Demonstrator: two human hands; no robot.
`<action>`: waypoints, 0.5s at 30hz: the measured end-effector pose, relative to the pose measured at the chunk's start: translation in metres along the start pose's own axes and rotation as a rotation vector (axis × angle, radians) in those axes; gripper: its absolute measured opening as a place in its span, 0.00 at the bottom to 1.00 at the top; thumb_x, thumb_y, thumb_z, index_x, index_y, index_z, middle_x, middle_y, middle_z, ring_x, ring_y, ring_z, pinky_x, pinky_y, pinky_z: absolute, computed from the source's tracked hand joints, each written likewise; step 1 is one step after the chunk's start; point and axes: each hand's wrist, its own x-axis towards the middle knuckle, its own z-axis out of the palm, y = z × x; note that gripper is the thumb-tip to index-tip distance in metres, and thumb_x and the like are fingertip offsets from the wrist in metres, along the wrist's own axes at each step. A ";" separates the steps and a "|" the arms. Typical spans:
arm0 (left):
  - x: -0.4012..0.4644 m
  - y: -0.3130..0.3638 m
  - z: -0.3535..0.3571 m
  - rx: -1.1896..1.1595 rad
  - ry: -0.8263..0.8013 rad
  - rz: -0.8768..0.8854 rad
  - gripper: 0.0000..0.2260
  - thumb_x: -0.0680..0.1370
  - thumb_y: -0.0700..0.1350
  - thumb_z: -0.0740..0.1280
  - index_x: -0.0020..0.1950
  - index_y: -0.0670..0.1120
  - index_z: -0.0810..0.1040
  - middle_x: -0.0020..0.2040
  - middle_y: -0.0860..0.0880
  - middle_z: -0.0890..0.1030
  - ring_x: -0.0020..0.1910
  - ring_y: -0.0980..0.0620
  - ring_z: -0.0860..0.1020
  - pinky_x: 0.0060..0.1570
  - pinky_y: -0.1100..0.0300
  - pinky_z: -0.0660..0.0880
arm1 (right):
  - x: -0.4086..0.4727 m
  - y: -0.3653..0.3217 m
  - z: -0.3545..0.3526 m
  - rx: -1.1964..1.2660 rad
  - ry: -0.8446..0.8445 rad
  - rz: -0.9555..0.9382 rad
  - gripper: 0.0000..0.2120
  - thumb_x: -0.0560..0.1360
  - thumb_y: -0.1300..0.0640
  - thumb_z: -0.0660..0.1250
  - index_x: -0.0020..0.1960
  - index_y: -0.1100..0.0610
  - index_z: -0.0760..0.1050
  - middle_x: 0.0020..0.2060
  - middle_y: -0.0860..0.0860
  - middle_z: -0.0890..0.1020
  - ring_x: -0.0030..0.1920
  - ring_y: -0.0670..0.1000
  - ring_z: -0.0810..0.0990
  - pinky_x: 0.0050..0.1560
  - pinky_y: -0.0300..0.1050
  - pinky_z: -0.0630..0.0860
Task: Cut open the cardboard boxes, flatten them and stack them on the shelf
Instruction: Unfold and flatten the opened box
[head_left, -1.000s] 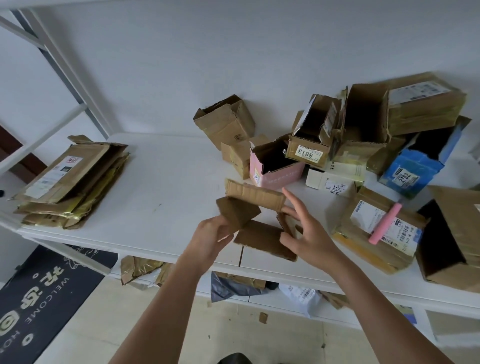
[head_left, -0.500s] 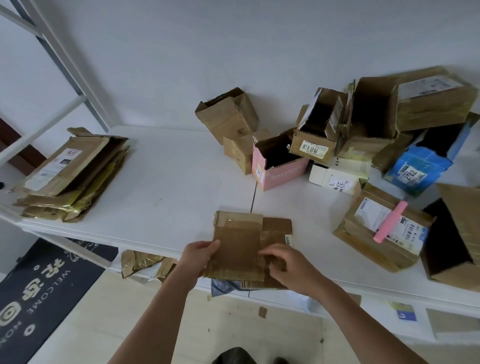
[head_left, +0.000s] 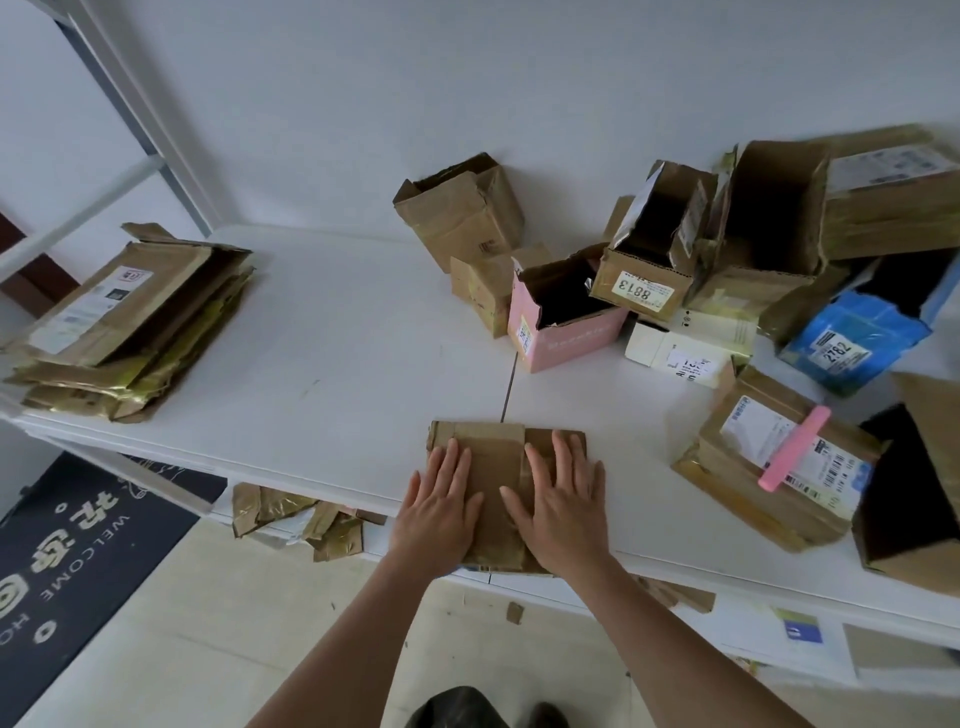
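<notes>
Both hands — the left hand (head_left: 439, 512) and the right hand (head_left: 563, 506) — lie flat with fingers straight on the squashed box (head_left: 493, 457) at the shelf (head_left: 332, 353) edge, probably pressing it so it stays flat.

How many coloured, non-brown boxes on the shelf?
3: pink box mid-shelf, white box to its right, blue box further right. Others may be hidden behind the brown pile.

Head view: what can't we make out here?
- Flattened box: its middle is covered by the left hand and right hand pressing it.
- Brown box at far right: cut off by the frame edge.
- Label on the white box: print too small and blurred to read.
- Scraps on the lower shelf: mostly hidden by the top shelf.
</notes>
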 end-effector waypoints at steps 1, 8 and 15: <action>-0.001 0.000 0.002 0.027 0.026 -0.001 0.27 0.85 0.56 0.43 0.80 0.49 0.38 0.77 0.53 0.32 0.77 0.54 0.33 0.75 0.55 0.36 | 0.000 0.001 0.003 -0.034 0.002 -0.028 0.38 0.77 0.31 0.36 0.80 0.49 0.52 0.80 0.55 0.47 0.80 0.57 0.45 0.76 0.60 0.44; -0.002 -0.001 0.012 0.105 0.138 0.010 0.27 0.84 0.55 0.44 0.81 0.47 0.42 0.80 0.50 0.38 0.77 0.52 0.33 0.76 0.58 0.36 | 0.004 0.007 0.011 -0.061 0.014 -0.076 0.36 0.77 0.30 0.37 0.80 0.44 0.48 0.80 0.55 0.49 0.80 0.56 0.47 0.76 0.62 0.47; 0.000 -0.002 0.008 0.064 0.125 0.018 0.28 0.84 0.57 0.46 0.81 0.47 0.44 0.81 0.47 0.41 0.79 0.51 0.36 0.77 0.56 0.38 | 0.003 0.004 0.005 -0.018 0.000 -0.082 0.33 0.78 0.31 0.44 0.80 0.43 0.52 0.80 0.54 0.47 0.80 0.55 0.46 0.77 0.61 0.49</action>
